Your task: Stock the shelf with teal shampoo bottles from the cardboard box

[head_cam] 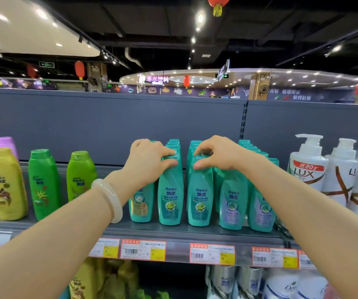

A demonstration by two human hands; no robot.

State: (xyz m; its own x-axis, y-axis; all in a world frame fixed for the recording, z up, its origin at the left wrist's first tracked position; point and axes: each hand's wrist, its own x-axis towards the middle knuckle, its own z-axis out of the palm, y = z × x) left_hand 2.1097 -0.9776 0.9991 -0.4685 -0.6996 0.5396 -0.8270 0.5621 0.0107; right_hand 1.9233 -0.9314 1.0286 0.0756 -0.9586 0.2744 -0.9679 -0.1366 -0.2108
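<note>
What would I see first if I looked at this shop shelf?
Two bare arms reach in: the left hand and right hand each grip the cap of a front teal plastic shampoo bottle mid-shelf. Left stand bright green bottles; right, white pump bottles.

Both arms are reaching forward and up; the left hand (150, 157) and right hand (214, 154) are curling their fingers, thumbs underneath, palms facing down.

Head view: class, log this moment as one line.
left hand grips teal bottle | right hand grips neighbouring bottle | both on shelf
</note>
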